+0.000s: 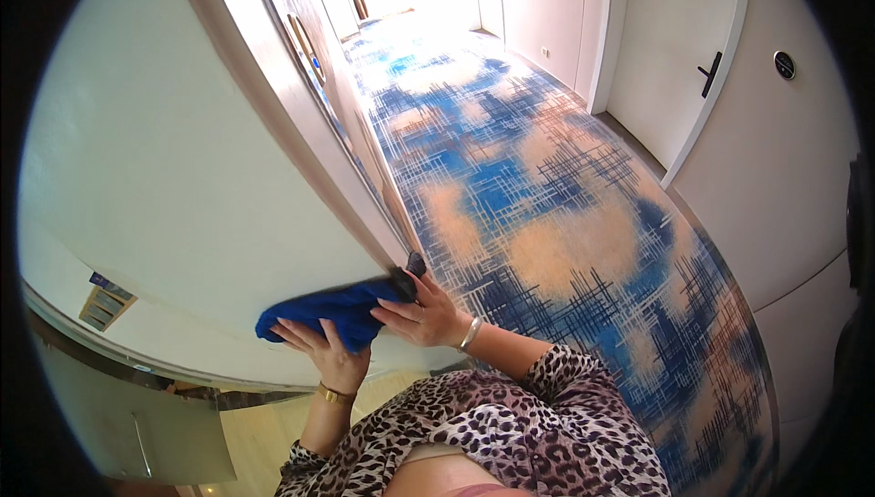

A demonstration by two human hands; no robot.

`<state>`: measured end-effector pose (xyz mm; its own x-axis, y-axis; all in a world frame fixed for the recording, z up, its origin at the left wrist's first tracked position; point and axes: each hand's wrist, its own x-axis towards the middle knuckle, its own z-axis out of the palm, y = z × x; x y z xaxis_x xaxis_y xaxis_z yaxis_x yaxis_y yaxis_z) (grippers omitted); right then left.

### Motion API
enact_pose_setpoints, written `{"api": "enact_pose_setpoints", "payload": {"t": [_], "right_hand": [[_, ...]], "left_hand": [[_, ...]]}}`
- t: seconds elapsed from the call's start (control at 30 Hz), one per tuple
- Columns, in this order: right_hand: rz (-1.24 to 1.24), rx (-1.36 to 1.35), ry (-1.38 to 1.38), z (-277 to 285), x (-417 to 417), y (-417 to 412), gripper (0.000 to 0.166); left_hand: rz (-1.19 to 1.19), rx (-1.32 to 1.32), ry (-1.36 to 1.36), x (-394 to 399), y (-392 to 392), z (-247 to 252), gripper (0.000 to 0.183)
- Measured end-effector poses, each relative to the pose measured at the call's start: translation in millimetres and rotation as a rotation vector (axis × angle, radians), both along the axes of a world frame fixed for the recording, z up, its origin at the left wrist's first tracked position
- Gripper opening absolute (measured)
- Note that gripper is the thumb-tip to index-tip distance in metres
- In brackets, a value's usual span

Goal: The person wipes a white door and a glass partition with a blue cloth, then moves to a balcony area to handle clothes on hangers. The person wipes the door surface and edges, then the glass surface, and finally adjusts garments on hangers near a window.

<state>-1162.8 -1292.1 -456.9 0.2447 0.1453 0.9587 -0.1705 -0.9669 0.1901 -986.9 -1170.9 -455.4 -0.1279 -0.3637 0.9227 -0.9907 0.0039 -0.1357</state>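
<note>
A deep blue cloth (342, 309) lies against the face of a white door (191, 176), close to the door's edge. My left hand (338, 357) holds the lower part of the cloth, fingers spread and pressed toward the door; a gold watch is on that wrist. At the cloth's right end, my right hand (424, 319) grips it with fingers beside a black fitting (405, 284), which looks like the door handle. Part of the fitting is hidden by the cloth and fingers. A silver bangle circles my right wrist.
Beyond the door's edge runs a corridor with blue and beige patterned carpet (506, 224). Across it stands a closed white door (677, 53) with a black lever handle (711, 75). A round dark wall plate (785, 65) is beside it. Lower left, a cabinet door (130, 422) has a metal handle.
</note>
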Motion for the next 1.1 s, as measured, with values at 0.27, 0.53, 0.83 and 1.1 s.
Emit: {"api": "enact_pose_setpoints", "payload": {"t": [0.27,0.53,0.83,1.1], "right_hand": [[-0.027,0.054,0.089,-55.6,-21.7,-14.2,0.037],[-0.015,0.07,0.061,51.5,-34.0,-0.8,0.048],[-0.034,0.036,-0.015,49.2,-8.1,-14.6,0.048],[-0.045,0.12,-0.037,25.4,3.1,-20.5,0.049]], "left_hand": [[0.039,0.149,-0.049,-2.9,-14.0,-54.6,0.073],[0.041,0.05,-0.008,-35.6,-8.1,62.8,0.103],[0.089,-0.004,-0.104,-21.3,-15.9,93.1,0.115],[0.141,0.01,-0.102,-7.5,-30.2,70.8,0.118]]}}
